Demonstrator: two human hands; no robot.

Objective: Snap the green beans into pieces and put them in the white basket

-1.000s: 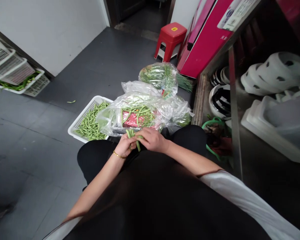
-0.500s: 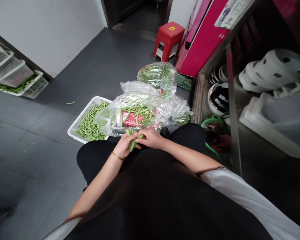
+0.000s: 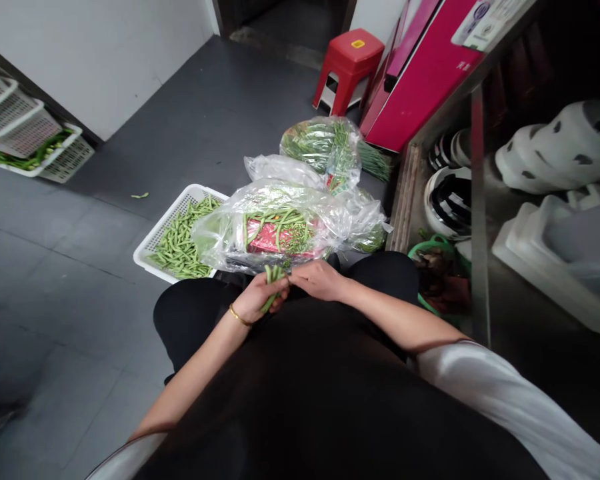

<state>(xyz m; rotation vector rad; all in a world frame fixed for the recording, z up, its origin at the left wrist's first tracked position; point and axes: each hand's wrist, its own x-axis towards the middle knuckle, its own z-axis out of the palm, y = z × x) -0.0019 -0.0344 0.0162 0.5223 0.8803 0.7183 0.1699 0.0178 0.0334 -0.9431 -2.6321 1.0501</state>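
Note:
A small bunch of green beans is wrapped in the fingers of my left hand, above my lap. My right hand is closed beside it, its fingertips pinched at the bunch's right side; what lies in the pinch is too small to make out. Just beyond my hands lies an open clear plastic bag with long green beans and something red in it. Left of the bag, a white perforated basket holds many short bean pieces.
Behind the bag lie bagged green stalks. A red stool stands near the pink cabinet. At right, a metal shelf holds white tubs and a green basket. Stacked white baskets stand far left. One bean lies on the floor.
My right hand has shifted slightly right, off the middle of the bunch to its side. My left hand still grips the beans, now more upright. The view has turned a little.

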